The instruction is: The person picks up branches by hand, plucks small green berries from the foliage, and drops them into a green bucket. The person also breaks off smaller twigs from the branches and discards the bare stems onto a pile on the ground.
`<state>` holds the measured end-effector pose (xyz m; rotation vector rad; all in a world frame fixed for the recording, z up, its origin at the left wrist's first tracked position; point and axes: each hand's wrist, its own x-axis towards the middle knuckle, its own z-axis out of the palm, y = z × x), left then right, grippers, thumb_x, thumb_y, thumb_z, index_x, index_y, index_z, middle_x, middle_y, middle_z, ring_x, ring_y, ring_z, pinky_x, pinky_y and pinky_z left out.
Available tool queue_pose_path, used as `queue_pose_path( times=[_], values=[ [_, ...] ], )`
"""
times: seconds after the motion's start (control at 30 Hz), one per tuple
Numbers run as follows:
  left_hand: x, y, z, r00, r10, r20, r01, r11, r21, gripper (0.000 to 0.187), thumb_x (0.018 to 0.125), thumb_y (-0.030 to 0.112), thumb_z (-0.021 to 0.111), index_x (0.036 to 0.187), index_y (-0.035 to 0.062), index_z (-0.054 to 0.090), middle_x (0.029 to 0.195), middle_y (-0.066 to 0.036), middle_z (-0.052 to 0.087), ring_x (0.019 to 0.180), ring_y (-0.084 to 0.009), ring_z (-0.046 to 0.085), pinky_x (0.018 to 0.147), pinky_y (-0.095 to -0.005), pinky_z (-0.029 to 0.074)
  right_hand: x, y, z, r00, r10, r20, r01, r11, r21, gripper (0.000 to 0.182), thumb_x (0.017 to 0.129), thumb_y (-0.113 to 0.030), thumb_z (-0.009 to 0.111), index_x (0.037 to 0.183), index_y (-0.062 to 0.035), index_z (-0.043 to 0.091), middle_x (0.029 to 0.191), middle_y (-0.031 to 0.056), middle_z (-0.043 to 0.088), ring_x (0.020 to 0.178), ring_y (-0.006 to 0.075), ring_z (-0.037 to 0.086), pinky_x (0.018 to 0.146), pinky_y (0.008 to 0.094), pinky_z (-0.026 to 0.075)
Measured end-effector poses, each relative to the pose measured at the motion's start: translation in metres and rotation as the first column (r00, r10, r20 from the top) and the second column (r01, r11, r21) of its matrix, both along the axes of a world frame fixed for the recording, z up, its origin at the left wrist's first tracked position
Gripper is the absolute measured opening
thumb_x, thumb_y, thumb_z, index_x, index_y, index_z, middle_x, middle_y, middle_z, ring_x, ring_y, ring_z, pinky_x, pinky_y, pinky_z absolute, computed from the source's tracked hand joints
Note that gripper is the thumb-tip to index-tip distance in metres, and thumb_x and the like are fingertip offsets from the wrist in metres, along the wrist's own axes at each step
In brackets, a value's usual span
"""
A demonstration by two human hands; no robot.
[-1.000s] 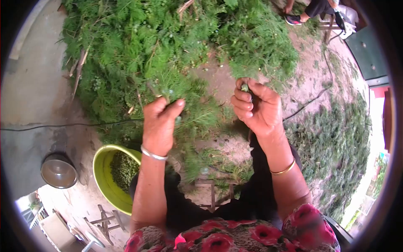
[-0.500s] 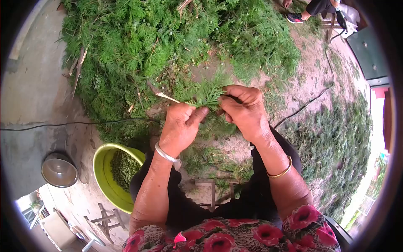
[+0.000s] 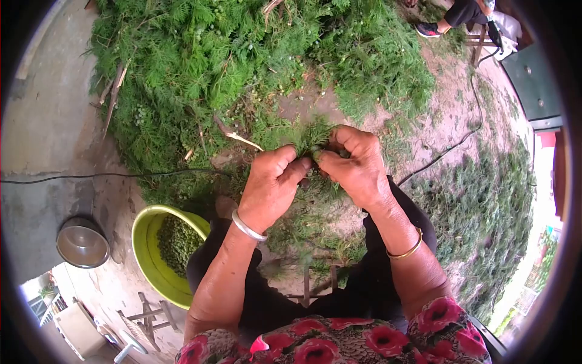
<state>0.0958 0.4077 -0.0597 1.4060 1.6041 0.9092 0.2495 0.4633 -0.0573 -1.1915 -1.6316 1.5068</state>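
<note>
A small green conifer sprig (image 3: 314,132) shows between my two hands, in front of the heap of cut branches. My left hand (image 3: 271,182), with a silver bangle at the wrist, is closed in a pinch at the sprig's lower left. My right hand (image 3: 356,162), a gold bangle on its wrist, pinches at the sprig's right side, its thumb and finger nearly meeting the left thumb. A small green bit is visible by the right thumb tip, too small to make out fully. The fingertips partly hide the stem.
A heap of leafy conifer branches (image 3: 200,67) fills the far side. At my left stand a yellow-green bucket (image 3: 142,242) partly filled with small green cones and a metal bowl (image 3: 83,242). A black cable (image 3: 115,176) crosses the ground. Another person's shoe (image 3: 428,30) shows at upper right.
My left hand has moved right and slightly down, closing the gap to my right hand. Less of the sprig shows between them. My right hand stays almost in place.
</note>
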Motion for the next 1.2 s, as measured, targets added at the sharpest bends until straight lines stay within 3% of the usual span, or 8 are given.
queue_pose_path(
  times=[0.17, 0.27, 0.5, 0.6, 0.7, 0.83, 1.13, 1.2],
  values=[
    [0.006, -0.005, -0.002, 0.997, -0.005, -0.073, 0.021, 0.975, 0.22, 0.014, 0.079, 0.001, 0.065, 0.07, -0.003, 0.054, 0.057, 0.001, 0.045, 0.053, -0.0063, 0.044, 0.048, -0.0258, 0.039, -0.008, 0.002, -0.01, 0.931, -0.342, 0.127, 0.261, 0.868, 0.423, 0.009, 0.072, -0.002, 0.059, 0.074, 0.0061, 0.057, 0.062, 0.0072, 0.058, 0.051, 0.0113, 0.051, 0.047, 0.026, 0.043],
    [0.004, -0.009, -0.001, 0.995, 0.053, 0.083, -0.058, 0.996, 0.065, 0.013, 0.081, 0.002, 0.065, 0.072, -0.0026, 0.056, 0.057, 0.0, 0.047, 0.052, -0.0064, 0.045, 0.048, -0.0246, 0.04, 0.008, 0.02, 0.006, 0.812, -0.439, -0.383, 0.2, 0.827, -0.525, 0.005, 0.076, -0.004, 0.056, 0.077, 0.0006, 0.058, 0.062, 0.0074, 0.057, 0.043, 0.0141, 0.045, 0.039, 0.0245, 0.034],
    [-0.008, -0.008, -0.001, 0.995, 0.008, -0.1, 0.003, 0.994, 0.112, 0.014, 0.078, 0.0, 0.065, 0.069, -0.0027, 0.053, 0.054, -0.007, 0.05, 0.05, -0.0101, 0.048, 0.048, -0.0277, 0.039, 0.013, 0.018, 0.022, 0.76, -0.517, -0.394, 0.141, 0.722, -0.677, 0.012, 0.082, -0.012, 0.062, 0.078, -0.0014, 0.057, 0.06, 0.0055, 0.054, 0.045, 0.0097, 0.043, 0.039, 0.0205, 0.029],
    [-0.01, -0.009, -0.003, 0.986, -0.06, -0.158, 0.079, 0.99, 0.117, 0.013, 0.078, -0.001, 0.063, 0.069, -0.0023, 0.054, 0.054, -0.012, 0.049, 0.049, -0.0151, 0.049, 0.049, -0.0306, 0.039, 0.014, 0.015, 0.017, 0.853, -0.219, -0.473, -0.016, 0.896, -0.443, 0.012, 0.083, -0.012, 0.063, 0.081, -0.0004, 0.062, 0.061, 0.0035, 0.057, 0.049, 0.0072, 0.046, 0.041, 0.0205, 0.033],
    [-0.006, -0.009, -0.004, 0.968, -0.106, -0.228, 0.144, 0.977, 0.16, 0.01, 0.077, -0.001, 0.061, 0.07, -0.0023, 0.054, 0.057, -0.016, 0.048, 0.049, -0.024, 0.05, 0.05, -0.0327, 0.04, 0.007, 0.01, 0.025, 0.998, 0.052, 0.022, -0.05, 0.993, -0.109, 0.013, 0.082, -0.006, 0.062, 0.09, 0.0025, 0.067, 0.068, 0.0049, 0.063, 0.057, 0.0062, 0.054, 0.051, 0.0208, 0.043],
    [-0.005, -0.007, -0.009, 0.97, -0.056, -0.238, 0.117, 0.961, 0.252, 0.007, 0.075, -0.002, 0.059, 0.071, -0.0027, 0.053, 0.059, -0.02, 0.046, 0.053, -0.0343, 0.048, 0.051, -0.0346, 0.04, 0.004, 0.007, 0.021, 0.962, 0.233, 0.145, -0.237, 0.971, 0.017, 0.014, 0.078, -0.003, 0.061, 0.089, 0.0051, 0.064, 0.069, 0.0131, 0.064, 0.065, 0.0138, 0.059, 0.061, 0.0284, 0.048],
    [-0.002, -0.006, -0.004, 0.975, -0.093, -0.203, 0.11, 0.991, 0.072, 0.013, 0.078, 0.003, 0.06, 0.068, -0.0021, 0.054, 0.052, -0.013, 0.045, 0.047, -0.0209, 0.046, 0.049, -0.031, 0.037, -0.007, 0.0, -0.01, 0.917, -0.328, 0.227, 0.178, 0.846, 0.504, 0.004, 0.076, -0.002, 0.06, 0.078, 0.0013, 0.061, 0.062, 0.011, 0.061, 0.054, 0.0152, 0.057, 0.051, 0.03, 0.046],
    [-0.003, -0.006, -0.004, 1.0, 0.017, 0.018, -0.017, 1.0, 0.004, 0.015, 0.079, 0.004, 0.061, 0.067, -0.002, 0.055, 0.052, -0.008, 0.047, 0.048, -0.0155, 0.045, 0.049, -0.029, 0.036, 0.0, 0.011, 0.003, 0.943, -0.329, -0.042, 0.33, 0.943, 0.034, 0.007, 0.08, -0.004, 0.058, 0.075, 0.0011, 0.06, 0.061, 0.0034, 0.059, 0.052, 0.0106, 0.052, 0.045, 0.024, 0.039]
  ],
)
